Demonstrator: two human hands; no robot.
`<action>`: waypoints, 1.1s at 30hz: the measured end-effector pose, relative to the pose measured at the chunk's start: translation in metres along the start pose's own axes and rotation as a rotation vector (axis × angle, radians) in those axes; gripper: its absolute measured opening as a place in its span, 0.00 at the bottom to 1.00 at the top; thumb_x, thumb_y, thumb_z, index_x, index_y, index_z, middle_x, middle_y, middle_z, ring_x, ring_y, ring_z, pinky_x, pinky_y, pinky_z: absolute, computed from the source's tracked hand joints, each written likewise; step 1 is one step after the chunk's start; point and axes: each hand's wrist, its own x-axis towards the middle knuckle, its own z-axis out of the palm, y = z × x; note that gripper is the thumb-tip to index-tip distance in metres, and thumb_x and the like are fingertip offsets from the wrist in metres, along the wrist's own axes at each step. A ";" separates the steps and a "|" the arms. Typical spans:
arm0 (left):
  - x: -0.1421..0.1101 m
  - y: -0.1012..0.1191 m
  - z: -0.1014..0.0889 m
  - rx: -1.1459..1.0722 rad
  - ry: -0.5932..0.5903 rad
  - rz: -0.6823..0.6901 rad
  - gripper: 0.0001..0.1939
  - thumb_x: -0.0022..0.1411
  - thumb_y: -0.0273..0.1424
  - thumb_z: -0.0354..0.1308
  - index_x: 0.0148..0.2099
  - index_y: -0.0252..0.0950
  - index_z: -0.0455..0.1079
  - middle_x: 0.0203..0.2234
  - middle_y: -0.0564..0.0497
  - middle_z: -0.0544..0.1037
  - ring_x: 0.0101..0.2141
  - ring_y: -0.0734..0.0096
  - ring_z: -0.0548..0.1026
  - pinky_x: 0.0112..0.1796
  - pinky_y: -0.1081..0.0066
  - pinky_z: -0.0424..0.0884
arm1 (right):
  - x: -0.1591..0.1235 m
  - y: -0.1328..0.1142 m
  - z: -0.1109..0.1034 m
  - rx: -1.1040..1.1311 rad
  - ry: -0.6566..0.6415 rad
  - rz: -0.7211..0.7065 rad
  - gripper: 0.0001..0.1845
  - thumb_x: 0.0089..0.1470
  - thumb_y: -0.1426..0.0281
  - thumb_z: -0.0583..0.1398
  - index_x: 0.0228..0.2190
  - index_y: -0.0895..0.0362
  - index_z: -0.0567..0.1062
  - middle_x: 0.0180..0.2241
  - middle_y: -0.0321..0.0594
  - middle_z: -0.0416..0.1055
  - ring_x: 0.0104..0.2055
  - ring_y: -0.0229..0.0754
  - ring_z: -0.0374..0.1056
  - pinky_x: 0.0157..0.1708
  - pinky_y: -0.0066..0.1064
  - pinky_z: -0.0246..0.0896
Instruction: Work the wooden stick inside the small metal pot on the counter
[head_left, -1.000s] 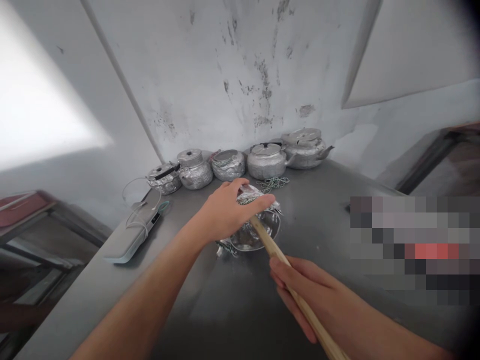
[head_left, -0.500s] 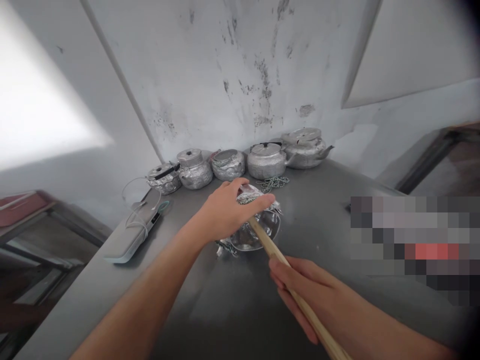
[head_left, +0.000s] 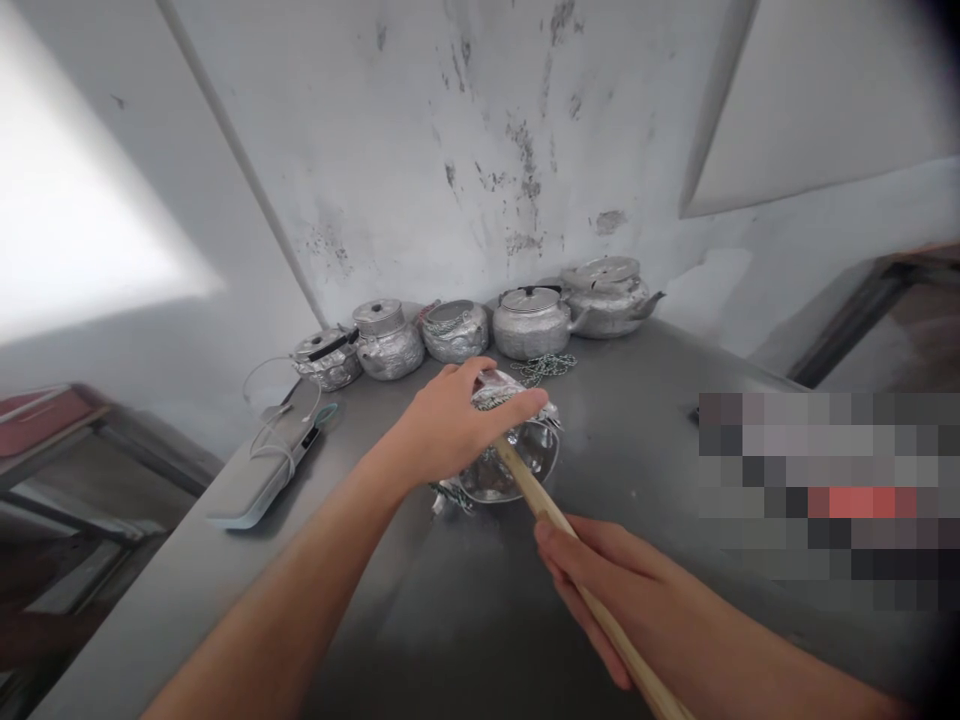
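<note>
A metal pot (head_left: pixel 495 482) lies tipped on the table, its round opening facing me. Cord is wound about its sides, and crumpled foil seems to cover it. My left hand (head_left: pixel 461 420) is wrapped over the pot's upper side, thumb stretched across toward the right. A long wooden stick (head_left: pixel 551 515) runs from the pot's opening down past the lower edge of the view. Around its middle my right hand (head_left: pixel 600 580) is closed. The stick's far end is hidden inside the pot or behind my left thumb.
Several dented metal kettles (head_left: pixel 532 325) line the table's back edge by the stained wall. Patterned cord (head_left: pixel 544 368) lies bunched before them. At the left sits a grey case (head_left: pixel 259 480) with a white cable. The grey table (head_left: pixel 420 620) extends toward me. A blurred-out patch covers the right.
Hardly anything differs. My right hand and the stick have shifted very slightly to the left; my left hand stays on the pot.
</note>
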 end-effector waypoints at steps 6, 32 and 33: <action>0.000 0.002 -0.001 -0.008 -0.006 -0.010 0.47 0.60 0.69 0.48 0.69 0.43 0.61 0.64 0.42 0.66 0.61 0.41 0.65 0.56 0.53 0.63 | -0.002 -0.001 0.001 -0.067 -0.011 0.045 0.29 0.71 0.54 0.43 0.22 0.53 0.63 0.20 0.31 0.63 0.26 0.38 0.61 0.34 0.33 0.60; 0.000 0.003 0.000 -0.018 -0.007 -0.013 0.47 0.60 0.69 0.49 0.69 0.43 0.61 0.63 0.41 0.66 0.60 0.42 0.64 0.56 0.52 0.63 | 0.003 0.007 0.001 -0.055 0.024 0.004 0.29 0.70 0.50 0.42 0.23 0.53 0.62 0.21 0.31 0.63 0.27 0.39 0.61 0.36 0.34 0.61; 0.000 0.003 0.000 -0.016 -0.010 -0.014 0.47 0.60 0.69 0.49 0.69 0.43 0.61 0.63 0.41 0.66 0.61 0.42 0.64 0.56 0.52 0.63 | 0.003 0.007 0.001 -0.053 0.028 0.005 0.29 0.70 0.50 0.42 0.23 0.53 0.62 0.21 0.31 0.63 0.27 0.39 0.61 0.36 0.34 0.61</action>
